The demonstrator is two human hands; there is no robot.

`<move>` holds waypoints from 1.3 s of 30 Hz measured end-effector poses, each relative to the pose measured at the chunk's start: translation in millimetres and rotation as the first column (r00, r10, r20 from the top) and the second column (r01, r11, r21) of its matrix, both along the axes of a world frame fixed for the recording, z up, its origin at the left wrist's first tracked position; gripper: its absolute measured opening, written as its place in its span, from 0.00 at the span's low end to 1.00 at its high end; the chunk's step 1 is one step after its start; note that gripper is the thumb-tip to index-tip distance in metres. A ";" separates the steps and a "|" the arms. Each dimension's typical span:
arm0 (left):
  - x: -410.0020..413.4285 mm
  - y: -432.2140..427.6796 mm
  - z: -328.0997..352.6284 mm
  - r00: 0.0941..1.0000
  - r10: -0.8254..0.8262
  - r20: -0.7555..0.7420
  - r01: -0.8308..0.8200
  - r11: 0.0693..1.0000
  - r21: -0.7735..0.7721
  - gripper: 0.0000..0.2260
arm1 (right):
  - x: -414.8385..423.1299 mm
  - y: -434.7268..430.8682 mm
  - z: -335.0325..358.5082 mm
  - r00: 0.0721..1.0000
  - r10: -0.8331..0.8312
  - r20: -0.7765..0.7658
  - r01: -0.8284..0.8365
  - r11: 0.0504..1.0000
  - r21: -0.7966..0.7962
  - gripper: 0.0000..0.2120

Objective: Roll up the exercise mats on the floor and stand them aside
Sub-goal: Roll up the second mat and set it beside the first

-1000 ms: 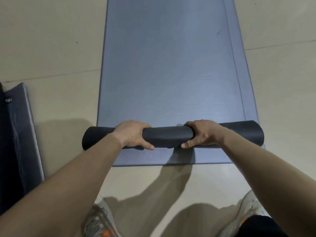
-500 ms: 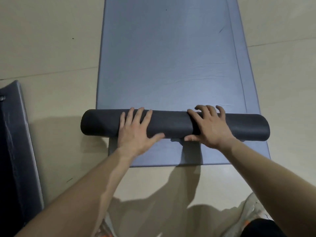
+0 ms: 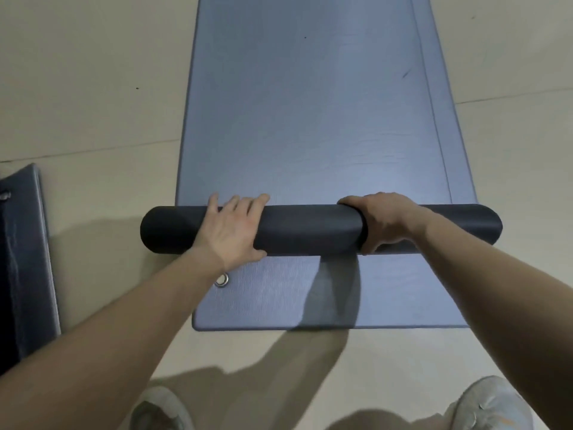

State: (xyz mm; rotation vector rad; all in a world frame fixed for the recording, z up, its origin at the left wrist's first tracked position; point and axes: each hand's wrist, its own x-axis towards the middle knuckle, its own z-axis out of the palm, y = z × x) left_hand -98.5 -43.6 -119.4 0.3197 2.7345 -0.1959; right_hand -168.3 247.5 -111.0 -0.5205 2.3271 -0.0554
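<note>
A blue exercise mat (image 3: 310, 119) lies flat on the floor and runs away from me. Its near end is wound into a dark grey roll (image 3: 310, 229) lying crosswise. My left hand (image 3: 231, 231) presses on the roll's left part with straight, spread fingers reaching over its top. My right hand (image 3: 387, 218) grips the roll's right part, fingers curled over the far side and thumb on the near side. Under the roll a second blue mat (image 3: 279, 299) lies flat, with a metal eyelet (image 3: 222, 279) near my left wrist.
Another dark mat (image 3: 24, 259) lies at the left edge of view. My two grey shoes (image 3: 161, 408) (image 3: 490, 405) stand on the beige tiled floor (image 3: 93, 88) just behind the lower mat's near edge.
The roll has turned farther away from me and grown thicker, uncovering more of the lower mat and its eyelet. My right hand went from flat on the roll to curled round it.
</note>
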 end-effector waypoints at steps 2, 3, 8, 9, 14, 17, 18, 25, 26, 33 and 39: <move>13.7 5.5 -4.5 0.999 -0.046 0.008 0.046 0.995 -0.089 0.52 | -16.0 -1.7 -2.6 0.998 -0.019 0.063 0.019 1.000 0.000 0.49; 17.4 7.1 -9.9 0.998 -0.058 0.015 0.059 0.991 -0.120 0.54 | -16.8 -0.3 -3.2 1.000 0.006 0.021 -0.006 1.000 -0.003 0.51; -48.5 -5.4 -20.3 0.990 0.031 0.138 -0.054 0.984 0.169 0.54 | 28.4 21.7 -13.6 0.853 0.035 -0.521 -0.085 0.994 -0.074 0.52; -58.8 -7.5 -18.6 0.982 0.026 0.186 -0.062 0.980 0.189 0.54 | 40.0 20.2 -20.7 0.850 0.084 -0.521 -0.091 0.996 0.011 0.58; -36.7 4.5 -28.6 0.997 -0.016 -0.078 0.018 0.999 0.027 0.57 | 24.4 4.0 -51.0 0.804 0.076 -0.590 -0.014 0.994 0.109 0.57; -35.5 14.7 -24.9 0.994 -0.004 -0.105 0.007 0.999 0.035 0.49 | 10.4 3.4 -41.7 0.813 0.045 -0.580 -0.001 0.997 0.075 0.48; -35.4 15.5 -18.1 0.998 0.017 -0.063 -0.014 0.998 0.056 0.47 | 13.4 2.2 -35.6 0.839 0.032 -0.544 0.012 0.997 0.078 0.46; 28.7 6.6 13.7 0.915 0.019 0.403 -0.104 0.976 0.191 0.42 | 79.4 2.0 8.8 0.997 0.047 -0.054 -0.045 0.998 0.048 0.46; 32.4 5.4 16.3 0.877 0.020 0.480 -0.134 0.970 0.204 0.43 | 84.9 2.1 11.3 0.999 0.038 0.012 -0.038 0.999 0.039 0.47; 22.1 2.3 23.4 0.767 0.107 0.632 -0.299 0.932 0.205 0.46 | 162.5 -1.0 -17.3 0.917 -0.025 -0.397 0.051 0.997 0.055 0.56; 103.7 34.4 19.0 0.951 0.299 0.078 -0.303 0.951 0.058 0.41 | 81.5 -5.5 9.8 0.996 -0.064 -0.058 0.064 0.998 -0.001 0.57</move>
